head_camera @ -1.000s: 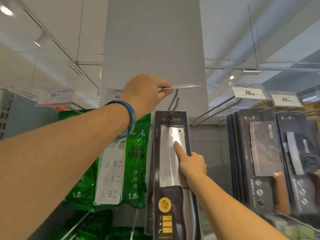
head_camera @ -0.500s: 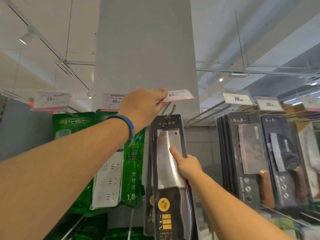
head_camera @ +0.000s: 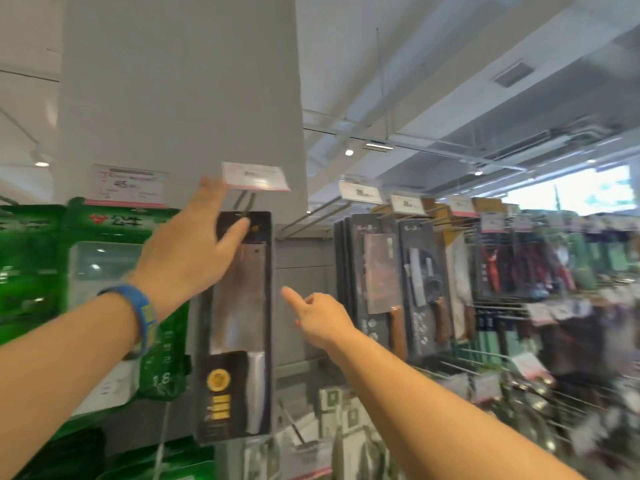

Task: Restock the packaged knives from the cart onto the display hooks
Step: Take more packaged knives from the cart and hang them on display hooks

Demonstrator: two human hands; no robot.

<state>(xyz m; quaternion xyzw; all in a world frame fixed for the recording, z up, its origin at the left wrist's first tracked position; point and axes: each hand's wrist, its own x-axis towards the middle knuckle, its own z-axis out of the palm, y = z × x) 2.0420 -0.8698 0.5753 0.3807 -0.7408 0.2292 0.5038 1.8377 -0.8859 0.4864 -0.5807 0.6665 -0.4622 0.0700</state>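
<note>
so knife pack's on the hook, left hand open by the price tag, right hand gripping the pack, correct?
No: head view shows the right hand apart from the knife pack, index out, holding nothing. Hook, left hand and price tag as you said.

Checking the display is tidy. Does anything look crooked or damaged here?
Nothing stands out. The knife package hangs roughly straight on its hook under the price tag. Blur hides any fine damage.

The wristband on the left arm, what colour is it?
The wristband is blue with yellowish print, seen in the head view.
</note>
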